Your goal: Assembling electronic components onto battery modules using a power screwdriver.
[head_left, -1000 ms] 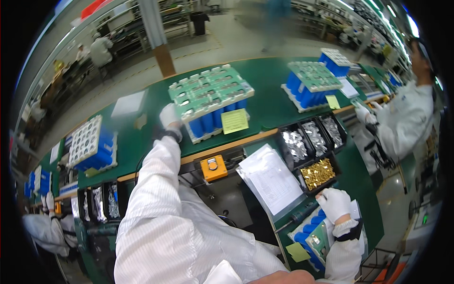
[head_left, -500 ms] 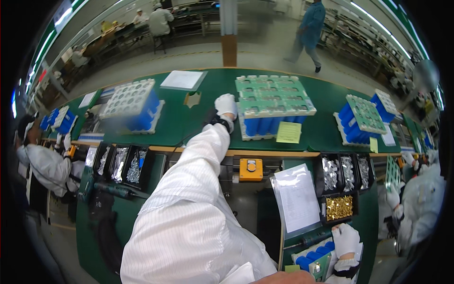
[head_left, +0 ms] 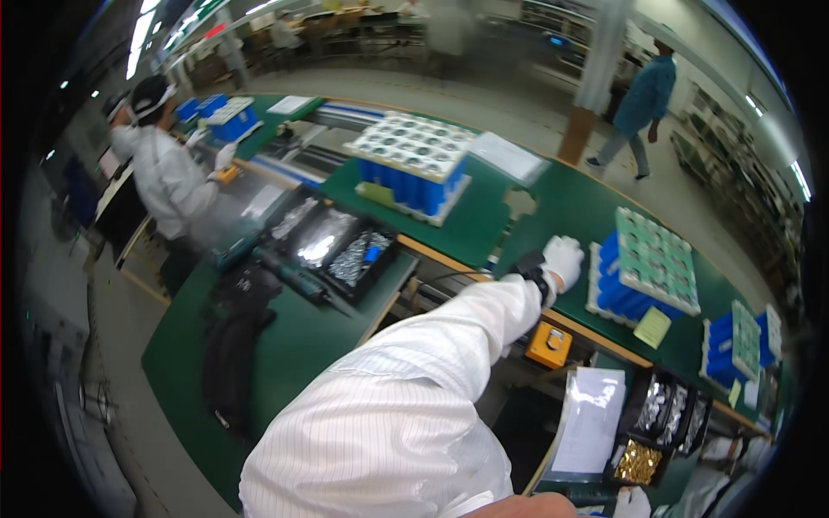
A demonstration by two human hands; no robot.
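Observation:
My left arm in a white striped sleeve reaches forward across the green bench. At its end, my white-gloved left hand (head_left: pixel 564 261) has its fingers curled; anything inside them is hidden. Just right of it stands a battery pack (head_left: pixel 649 268) of blue cells, with a pale green perforated top and a yellow note on its side. The hand is beside the pack's left edge, a narrow gap between them. My right hand (head_left: pixel 632 502), also gloved, is cut off by the lower edge near a dark power screwdriver (head_left: pixel 591 498); its fingers hardly show.
Another pack (head_left: pixel 413 160) stands left, beyond black bins of screws (head_left: pixel 358 259). A second power screwdriver (head_left: pixel 302 281) lies nearby. Papers (head_left: pixel 591 423) and a bin of brass parts (head_left: pixel 639 462) are right. An orange control box (head_left: pixel 549 345) sits under the bench edge. A co-worker (head_left: pixel 168 173) works left.
The view has swung left and tilted, so the bench appears shifted right. My right hand, earlier over a small blue-cell pack, is now mostly out of view. The walking person has come nearer the pillar.

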